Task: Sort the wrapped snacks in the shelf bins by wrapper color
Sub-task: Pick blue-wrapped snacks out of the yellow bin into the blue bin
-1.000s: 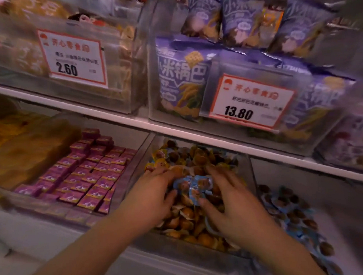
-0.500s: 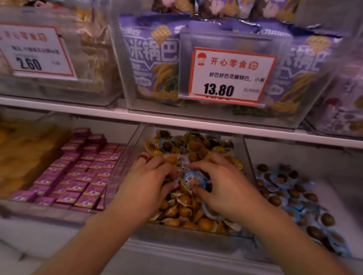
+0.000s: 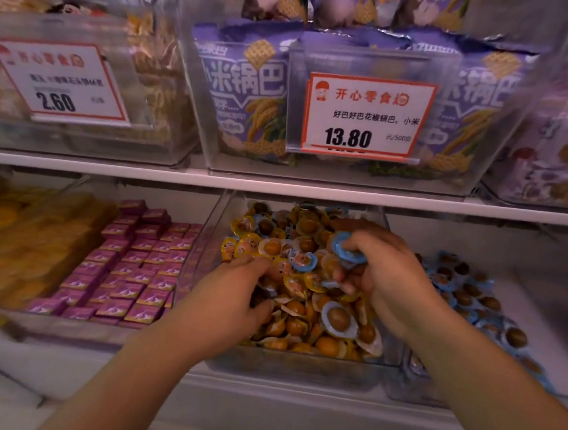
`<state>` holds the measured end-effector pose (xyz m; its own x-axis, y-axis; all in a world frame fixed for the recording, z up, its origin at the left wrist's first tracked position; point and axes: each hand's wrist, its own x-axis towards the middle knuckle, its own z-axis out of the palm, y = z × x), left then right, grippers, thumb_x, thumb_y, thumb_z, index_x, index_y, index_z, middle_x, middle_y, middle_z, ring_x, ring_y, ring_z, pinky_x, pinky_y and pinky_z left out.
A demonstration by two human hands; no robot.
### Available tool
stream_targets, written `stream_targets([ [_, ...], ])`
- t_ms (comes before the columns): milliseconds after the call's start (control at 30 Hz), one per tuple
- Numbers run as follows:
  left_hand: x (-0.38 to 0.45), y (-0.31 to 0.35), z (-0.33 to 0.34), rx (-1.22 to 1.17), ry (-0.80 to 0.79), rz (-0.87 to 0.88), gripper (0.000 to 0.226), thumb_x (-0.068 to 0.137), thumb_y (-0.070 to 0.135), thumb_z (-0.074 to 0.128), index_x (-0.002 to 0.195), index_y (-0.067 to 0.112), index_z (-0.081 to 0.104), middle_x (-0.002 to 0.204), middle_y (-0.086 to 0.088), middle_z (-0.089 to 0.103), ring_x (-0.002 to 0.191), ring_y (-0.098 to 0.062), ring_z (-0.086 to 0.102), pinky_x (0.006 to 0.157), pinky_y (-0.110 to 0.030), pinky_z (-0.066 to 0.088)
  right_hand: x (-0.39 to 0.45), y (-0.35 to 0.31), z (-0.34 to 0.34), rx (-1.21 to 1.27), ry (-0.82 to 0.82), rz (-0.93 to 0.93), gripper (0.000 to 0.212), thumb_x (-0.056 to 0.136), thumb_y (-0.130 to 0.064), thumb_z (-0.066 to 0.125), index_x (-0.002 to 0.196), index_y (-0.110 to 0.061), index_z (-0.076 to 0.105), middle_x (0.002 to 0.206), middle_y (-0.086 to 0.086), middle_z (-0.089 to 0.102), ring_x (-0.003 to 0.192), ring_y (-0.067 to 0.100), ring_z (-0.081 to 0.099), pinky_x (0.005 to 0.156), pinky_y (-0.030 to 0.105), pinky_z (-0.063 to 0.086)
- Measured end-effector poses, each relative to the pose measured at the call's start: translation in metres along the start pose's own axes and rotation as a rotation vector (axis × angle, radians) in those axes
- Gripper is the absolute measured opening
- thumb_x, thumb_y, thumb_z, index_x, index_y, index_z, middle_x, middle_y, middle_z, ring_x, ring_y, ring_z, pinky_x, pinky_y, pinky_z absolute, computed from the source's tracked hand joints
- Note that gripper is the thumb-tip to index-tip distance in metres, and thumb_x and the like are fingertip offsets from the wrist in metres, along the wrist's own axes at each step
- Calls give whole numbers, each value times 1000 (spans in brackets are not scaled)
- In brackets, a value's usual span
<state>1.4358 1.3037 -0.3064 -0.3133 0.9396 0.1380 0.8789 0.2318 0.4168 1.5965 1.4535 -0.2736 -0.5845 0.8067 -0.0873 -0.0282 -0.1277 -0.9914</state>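
both forearms reach forward and down from the bottom edge into the middle clear bin [image 3: 300,365] on the lower shelf. the left hand [image 3: 227,297] lies palm down on the heap of yellow-wrapped snacks [image 3: 299,319], its fingers curled into the pile at the bin's left side; whether they have hold of a piece cannot be told, since the tips are buried. the right hand [image 3: 388,281] is raised a little above the heap at the bin's right side, fingers bent round a small bunch of blue-wrapped snacks [image 3: 343,251], which it grips between thumb and fingertips. another blue-wrapped piece [image 3: 337,319] lies loose on the yellow heap just below and left of that hand, and one more [image 3: 303,261] sits between the two hands. right of the middle bin, a neighbouring bin [image 3: 408,385] holds more blue-wrapped pieces [image 3: 470,292], close beside the right wrist. left of it lie rows of small purple boxes [image 3: 129,272]. above the shelf edge hangs a price tag [image 3: 365,116] reading 13.80.
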Motion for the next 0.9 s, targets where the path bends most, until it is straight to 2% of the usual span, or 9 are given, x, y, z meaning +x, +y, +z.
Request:
stream_targets([
  [100,6,1,3,23,35,-52,29,85,42,67,108,40,49,98,19,61,84,-3,55,62,-19,36,-6,-1,-3,21,-26,24,18,90,-4,54,92,-7,71,65,19,62,54,29,54,38,27,36],
  [233,8,0,7,8,95,-35,18,90,43,62,101,39,48,83,16,62,75,-4,60,57,-23,42,-15,-3,-4,0,-82,120,17,93,-4,56,98,-9,72,67,9,62,52,18,56,34,21,31],
  [333,8,7,6,-243,338,-77,9,92,48,56,97,41,55,72,17,62,68,0,60,50,-17,41,-20,-6,-3,114,-83,231,17,95,-10,56,105,-3,68,68,12,58,52,19,55,33,22,28],
  [433,7,28,3,-611,532,-50,8,96,43,58,102,40,60,94,22,69,89,4,66,70,-20,53,-28,-11,4,278,-165,371,31,98,-26,52,114,-2,62,76,14,63,58,23,60,39,27,39],
  [567,6,63,18,-686,396,37,24,88,41,61,112,44,57,108,23,67,103,1,64,84,-31,56,-37,-15,10,418,-392,398,40,96,-38,54,121,-7,62,96,11,65,79,23,60,56,30,46],
  [633,7,71,24,-633,328,89,35,89,51,57,123,49,51,121,29,59,117,2,56,97,-27,48,-39,-14,9,321,-331,321,38,95,-29,59,122,-4,62,102,14,64,84,24,57,50,26,43],
  [733,7,68,22,-714,247,167,58,88,65,51,142,45,38,137,33,49,129,7,46,102,-13,39,-33,-20,-9,280,-136,130,18,91,-11,63,103,1,69,81,14,65,62,17,61,39,22,38],
  [800,7,63,21,-744,246,151,57,89,63,52,142,46,39,135,31,53,127,7,49,99,-19,43,-22,-29,-34,305,-53,21,11,89,-8,61,89,-3,71,72,13,62,57,19,62,37,22,38],
  [900,9,55,25,-476,308,148,41,91,54,52,132,48,49,130,33,53,121,7,51,96,-25,46,0,-29,-80,150,144,21,12,91,-9,59,88,-9,72,73,13,64,58,24,63,39,25,42],
])
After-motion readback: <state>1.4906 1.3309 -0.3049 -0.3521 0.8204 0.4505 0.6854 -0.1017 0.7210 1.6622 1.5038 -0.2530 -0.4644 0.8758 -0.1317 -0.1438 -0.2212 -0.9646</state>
